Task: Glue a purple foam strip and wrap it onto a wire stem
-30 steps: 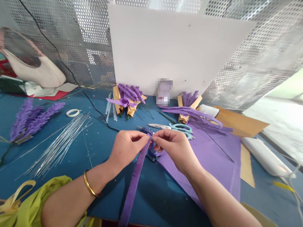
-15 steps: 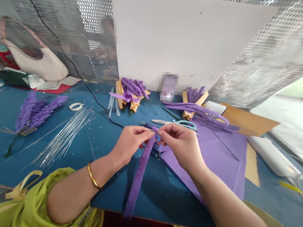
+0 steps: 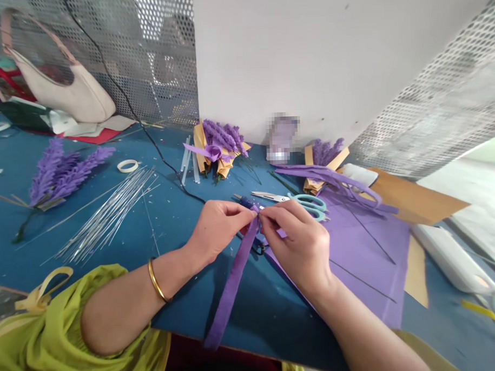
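Observation:
A long purple paper strip [image 3: 230, 289] hangs from my fingertips down to the front edge of the table. My left hand [image 3: 218, 227] pinches its upper end between thumb and forefinger. Right beside it, my right hand [image 3: 300, 240] grips the same end with thumb and fingers, the two hands nearly touching. Just behind and below the fingers lies a blue glue gun [image 3: 243, 199], mostly covered by the hands. Scissors [image 3: 309, 204] with light blue handles rest behind my right hand. Under my right forearm spreads a purple paper sheet [image 3: 367, 257].
At left lie purple lavender stems [image 3: 66, 173], a bundle of metal wires [image 3: 114, 214] and a tape roll [image 3: 128, 166]. Small wrapped bouquets [image 3: 224, 143] stand against the white board [image 3: 328, 58]. Loose purple strips [image 3: 340, 182] lie at right, and a black cord [image 3: 135, 113] crosses the table.
My right hand has turned, its back now more upright and its fingers curled closer round the strip's end. The whole view has shifted slightly. Both hands keep hold of the strip.

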`<state>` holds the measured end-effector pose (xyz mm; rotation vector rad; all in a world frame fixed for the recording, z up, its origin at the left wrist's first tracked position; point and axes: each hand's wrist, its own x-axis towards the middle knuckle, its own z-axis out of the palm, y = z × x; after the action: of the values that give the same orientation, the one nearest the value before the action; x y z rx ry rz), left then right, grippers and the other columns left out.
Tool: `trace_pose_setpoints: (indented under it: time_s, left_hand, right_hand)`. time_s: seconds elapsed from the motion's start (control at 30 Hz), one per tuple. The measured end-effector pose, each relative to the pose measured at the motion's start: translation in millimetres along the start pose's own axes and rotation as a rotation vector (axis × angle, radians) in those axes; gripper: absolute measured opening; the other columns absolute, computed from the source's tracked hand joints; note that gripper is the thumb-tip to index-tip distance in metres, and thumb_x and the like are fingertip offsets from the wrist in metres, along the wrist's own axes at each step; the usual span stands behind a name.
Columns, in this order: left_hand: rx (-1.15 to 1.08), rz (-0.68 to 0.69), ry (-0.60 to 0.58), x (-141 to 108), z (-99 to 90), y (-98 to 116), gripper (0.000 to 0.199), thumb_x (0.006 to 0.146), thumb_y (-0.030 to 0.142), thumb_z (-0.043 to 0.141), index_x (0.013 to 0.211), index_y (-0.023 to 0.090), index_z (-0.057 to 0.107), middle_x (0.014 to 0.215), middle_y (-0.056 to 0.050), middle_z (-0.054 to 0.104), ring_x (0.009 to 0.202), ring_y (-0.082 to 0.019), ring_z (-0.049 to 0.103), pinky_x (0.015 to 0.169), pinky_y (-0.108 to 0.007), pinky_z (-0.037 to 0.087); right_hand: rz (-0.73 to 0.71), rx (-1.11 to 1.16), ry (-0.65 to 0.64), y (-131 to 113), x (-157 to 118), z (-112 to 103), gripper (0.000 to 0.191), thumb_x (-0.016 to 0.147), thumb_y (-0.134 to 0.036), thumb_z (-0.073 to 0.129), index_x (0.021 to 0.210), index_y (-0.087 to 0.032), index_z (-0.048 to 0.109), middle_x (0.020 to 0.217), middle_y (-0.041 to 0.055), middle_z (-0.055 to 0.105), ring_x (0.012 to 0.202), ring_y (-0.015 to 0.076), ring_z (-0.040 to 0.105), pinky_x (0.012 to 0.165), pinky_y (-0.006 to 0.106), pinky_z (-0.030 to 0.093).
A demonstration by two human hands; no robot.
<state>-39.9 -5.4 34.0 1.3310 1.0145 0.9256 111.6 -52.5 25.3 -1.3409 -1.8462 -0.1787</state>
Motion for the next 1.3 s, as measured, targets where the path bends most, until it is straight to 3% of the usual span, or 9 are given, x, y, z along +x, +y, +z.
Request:
trace_pose_setpoints:
  time_s: [0.33, 0.57, 0.77, 0.97, 1.13, 1.3]
  left_hand:
    - [-0.077, -0.092, 0.014, 5.6, -2.5, -5.5, 0.024, 0.071, 0.029, 0.071, 0.051, 0.017, 0.064, 0.053, 0.001, 0.056, 0.053, -0.010, 0.046, 0.051, -0.025, 0.033]
    - [-0.146, -0.083, 0.045, 8.8, -3.1, -8.2, 0.025, 0.071, 0.033, 0.075, 0.053, 0.017, 0.068, 0.051, 0.001, 0.057, 0.051, -0.010, 0.045, 0.049, -0.026, 0.032]
    - [-0.065, -0.053, 0.065, 6.7, -1.7, -6.9, 0.026, 0.075, 0.033, 0.072, 0.056, 0.017, 0.068, 0.055, 0.001, 0.057, 0.055, -0.010, 0.045, 0.052, -0.025, 0.035]
    - [0.003, -0.006, 0.055, 2.6, -1.2, -4.7, 0.027, 0.077, 0.031, 0.070, 0.055, 0.017, 0.066, 0.056, 0.001, 0.054, 0.058, -0.011, 0.044, 0.054, -0.026, 0.036]
    - [0.010, -0.032, 0.008, 0.6, -1.6, -1.6, 0.028, 0.078, 0.032, 0.068, 0.055, 0.016, 0.065, 0.056, 0.001, 0.052, 0.058, -0.011, 0.043, 0.055, -0.026, 0.034]
    - [-0.038, -0.064, -0.020, -0.3, -1.6, -1.8, 0.027, 0.078, 0.033, 0.068, 0.056, 0.017, 0.067, 0.058, 0.001, 0.057, 0.059, -0.011, 0.048, 0.057, -0.026, 0.036]
  right_hand:
    - [-0.155, -0.033, -0.137, 5.8, -2.0, -5.4, 0.031, 0.094, -0.008, 0.044, 0.107, -0.017, 0.069, 0.100, 0.0109, 0.072, 0.083, 0.0191, 0.071, 0.067, 0.030, 0.057]
    - [-0.162, -0.042, -0.170, 5.9, -5.8, -1.4, 0.043, 0.089, 0.000, 0.039, 0.119, -0.013, 0.068, 0.104, 0.0136, 0.071, 0.087, 0.0208, 0.072, 0.069, 0.031, 0.059]
    - [0.080, 0.199, -0.084, 0.2, -4.1, -1.4, 0.024, 0.095, -0.012, 0.052, 0.105, -0.022, 0.071, 0.101, 0.0064, 0.072, 0.090, 0.0170, 0.070, 0.078, 0.029, 0.057]
    - [0.202, 0.196, -0.063, 0.2, -2.3, -0.2, 0.012, 0.094, -0.018, 0.060, 0.092, -0.023, 0.071, 0.092, 0.0028, 0.072, 0.080, 0.0160, 0.069, 0.072, 0.029, 0.054]
    - [0.158, 0.120, -0.020, 3.9, -4.5, 3.2, 0.004, 0.092, -0.022, 0.065, 0.091, -0.022, 0.069, 0.088, 0.0011, 0.071, 0.074, 0.0141, 0.067, 0.064, 0.027, 0.052]
    - [-0.027, -0.083, 0.052, 5.7, -4.9, 3.9, 0.006, 0.093, -0.021, 0.065, 0.087, -0.020, 0.063, 0.082, 0.0014, 0.070, 0.070, 0.0133, 0.066, 0.060, 0.025, 0.047]
